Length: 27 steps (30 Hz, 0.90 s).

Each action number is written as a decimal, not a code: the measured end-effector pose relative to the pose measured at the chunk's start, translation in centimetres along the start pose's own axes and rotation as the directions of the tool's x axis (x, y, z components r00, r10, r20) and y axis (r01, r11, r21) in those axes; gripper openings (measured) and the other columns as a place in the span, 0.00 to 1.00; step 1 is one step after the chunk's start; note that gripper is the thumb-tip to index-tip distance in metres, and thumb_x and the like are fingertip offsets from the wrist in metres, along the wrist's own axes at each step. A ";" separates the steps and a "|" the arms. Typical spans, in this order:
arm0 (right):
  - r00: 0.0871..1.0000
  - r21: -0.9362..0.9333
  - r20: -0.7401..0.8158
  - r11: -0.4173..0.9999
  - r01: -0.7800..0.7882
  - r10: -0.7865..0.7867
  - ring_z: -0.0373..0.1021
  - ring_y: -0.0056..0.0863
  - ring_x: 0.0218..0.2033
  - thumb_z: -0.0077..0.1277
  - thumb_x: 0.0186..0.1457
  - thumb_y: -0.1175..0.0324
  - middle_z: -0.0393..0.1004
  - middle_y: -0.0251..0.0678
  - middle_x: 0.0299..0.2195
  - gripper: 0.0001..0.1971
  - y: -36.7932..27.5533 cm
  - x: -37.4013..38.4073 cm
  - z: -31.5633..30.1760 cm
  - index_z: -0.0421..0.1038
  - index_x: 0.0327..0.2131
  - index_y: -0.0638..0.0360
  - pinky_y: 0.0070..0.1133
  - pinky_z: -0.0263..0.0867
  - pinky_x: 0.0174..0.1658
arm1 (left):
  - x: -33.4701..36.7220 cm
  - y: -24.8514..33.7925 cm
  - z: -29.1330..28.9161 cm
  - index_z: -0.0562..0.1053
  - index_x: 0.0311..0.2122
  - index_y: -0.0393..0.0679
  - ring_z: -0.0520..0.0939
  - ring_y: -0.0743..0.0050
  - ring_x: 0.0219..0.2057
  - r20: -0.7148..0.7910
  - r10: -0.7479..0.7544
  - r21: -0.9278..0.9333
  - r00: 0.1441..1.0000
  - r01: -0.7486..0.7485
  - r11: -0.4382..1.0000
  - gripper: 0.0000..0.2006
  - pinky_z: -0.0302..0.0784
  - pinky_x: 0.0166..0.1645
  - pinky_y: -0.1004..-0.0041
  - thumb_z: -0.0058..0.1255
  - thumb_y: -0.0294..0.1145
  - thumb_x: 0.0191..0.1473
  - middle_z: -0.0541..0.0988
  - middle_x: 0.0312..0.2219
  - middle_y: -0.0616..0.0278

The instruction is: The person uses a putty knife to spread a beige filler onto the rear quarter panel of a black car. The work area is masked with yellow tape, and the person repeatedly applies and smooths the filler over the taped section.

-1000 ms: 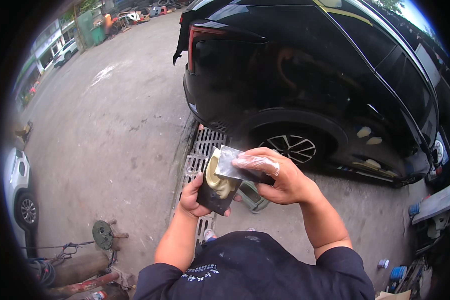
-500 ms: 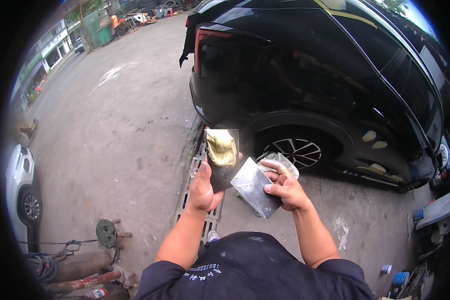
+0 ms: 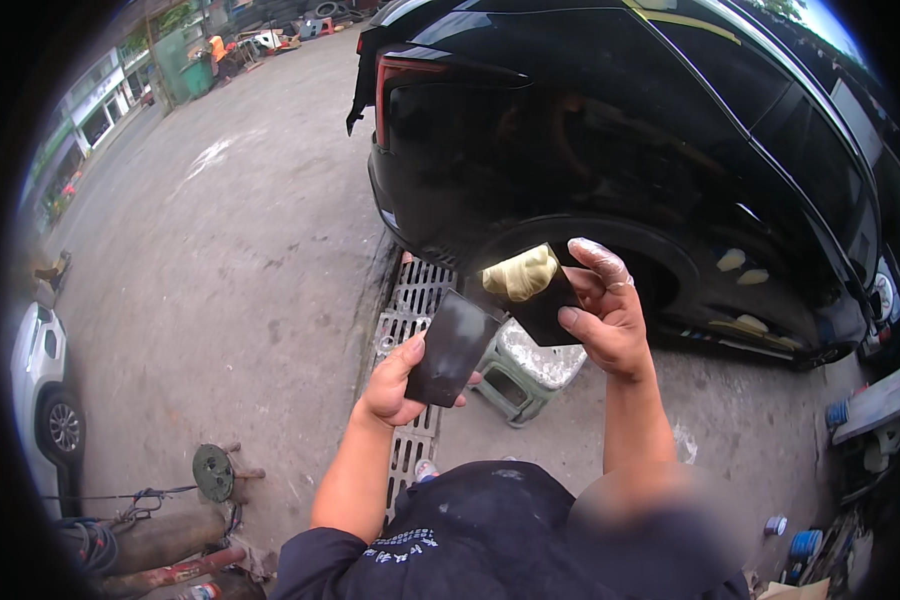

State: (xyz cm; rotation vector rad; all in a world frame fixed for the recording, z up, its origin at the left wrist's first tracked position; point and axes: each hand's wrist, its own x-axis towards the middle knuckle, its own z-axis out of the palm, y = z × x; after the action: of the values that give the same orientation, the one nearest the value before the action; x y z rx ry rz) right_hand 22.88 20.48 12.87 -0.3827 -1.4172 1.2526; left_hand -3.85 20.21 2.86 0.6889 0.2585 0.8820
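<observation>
My left hand (image 3: 394, 386) is closed on a flat, dark putty spreader (image 3: 454, 350), thumb along one edge; its face carries only a thin pale smear. Up and to the right, my right hand (image 3: 612, 318) grips a second dark spreader (image 3: 552, 316) by its side. A thick lump of yellowish putty (image 3: 520, 275) clings to that second blade's far end. White residue coats the fingers of my right hand. The two spreaders are held a little apart, in front of a black car (image 3: 570, 140) near its rear wheel arch.
Below my hands stands a green stool (image 3: 515, 385) with a white-stained top. A slotted drain grate (image 3: 406, 330) runs along the ground beside it. At the left are a white car (image 3: 45, 390) and metal cylinders (image 3: 160, 540) with hoses. A person in orange (image 3: 218, 55) is far off.
The putty has passed from the left spreader to the right one. My right hand has risen and moved away from the left, turning its blade; the left spreader is tilted differently.
</observation>
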 end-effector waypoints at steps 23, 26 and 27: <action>0.999 -0.822 -0.032 0.570 -0.012 -0.026 0.76 0.39 0.39 0.46 0.42 0.83 0.76 0.45 0.46 0.30 2.8 0.1 5.2 0.65 0.55 0.60 0.30 0.72 0.44 | 0.7 -3.0 0.7 0.56 0.64 0.39 0.73 0.72 0.52 -0.223 0.464 0.358 0.857 -0.371 0.857 0.30 0.69 0.58 0.68 0.33 0.52 0.67 0.72 0.53 0.60; 0.989 -0.811 0.041 0.582 -0.049 0.141 0.74 0.42 0.43 0.45 0.42 0.83 0.75 0.47 0.47 0.30 2.5 0.8 7.0 0.65 0.54 0.61 0.31 0.70 0.48 | 1.2 -2.9 -0.1 0.56 0.64 0.38 0.74 0.74 0.50 -0.134 0.558 0.495 0.819 -0.432 0.753 0.31 0.70 0.56 0.68 0.33 0.53 0.67 0.72 0.52 0.62; 0.985 -0.854 0.118 0.520 0.035 0.127 0.73 0.44 0.46 0.45 0.42 0.83 0.74 0.48 0.47 0.30 4.1 -0.4 6.7 0.65 0.54 0.61 0.32 0.69 0.50 | 1.4 -2.7 0.0 0.56 0.64 0.38 0.74 0.75 0.50 -0.093 0.590 0.527 0.802 -0.463 0.713 0.31 0.71 0.55 0.68 0.33 0.53 0.67 0.72 0.52 0.63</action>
State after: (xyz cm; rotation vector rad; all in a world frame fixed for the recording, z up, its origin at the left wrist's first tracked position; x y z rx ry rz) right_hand 15.51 18.64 10.79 -1.0150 -2.1439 0.5082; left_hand -1.34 20.16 1.20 1.1530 0.5425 1.5007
